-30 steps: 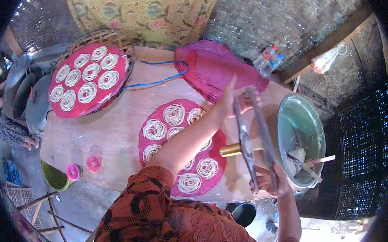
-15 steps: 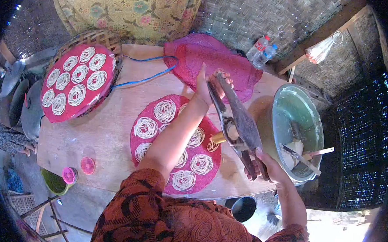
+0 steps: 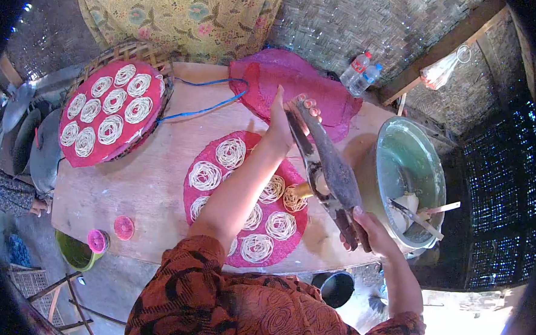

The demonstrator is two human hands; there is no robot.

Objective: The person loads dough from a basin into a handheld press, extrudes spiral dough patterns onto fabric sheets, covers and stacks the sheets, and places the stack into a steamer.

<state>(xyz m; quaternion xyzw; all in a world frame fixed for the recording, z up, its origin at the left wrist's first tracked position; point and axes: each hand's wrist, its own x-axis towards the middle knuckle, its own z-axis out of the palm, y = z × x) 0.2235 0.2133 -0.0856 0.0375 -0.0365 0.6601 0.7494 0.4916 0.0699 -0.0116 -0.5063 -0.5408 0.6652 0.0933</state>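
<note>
My left hand point(image 3: 290, 119) is wrapped round the upper ends of a dark two-armed press point(image 3: 335, 165), and my right hand point(image 3: 370, 232) grips its lower ends. Between the arms sits a pale plunger, and a brass cylinder point(image 3: 304, 190) sticks out to the left. Beneath the cylinder's end lies a yellowish noodle coil point(image 3: 293, 199). It rests on a round pink mesh sheet point(image 3: 259, 218) with several white noodle coils, such as one at the lower edge point(image 3: 256, 248). My left forearm hides part of the sheet.
A green basin point(image 3: 411, 151) with sticks and dough stands at the right. A basket tray point(image 3: 164, 71) carries more coils at the upper left. Folded pink mesh point(image 3: 296, 90), bottles point(image 3: 358, 66) and small pink cups point(image 3: 98, 241) are on the table. Another person's hand point(image 3: 40, 206) shows far left.
The press has moved left, over the sheet's right side, and its arms have come closer together. A noodle coil has formed under the brass cylinder.
</note>
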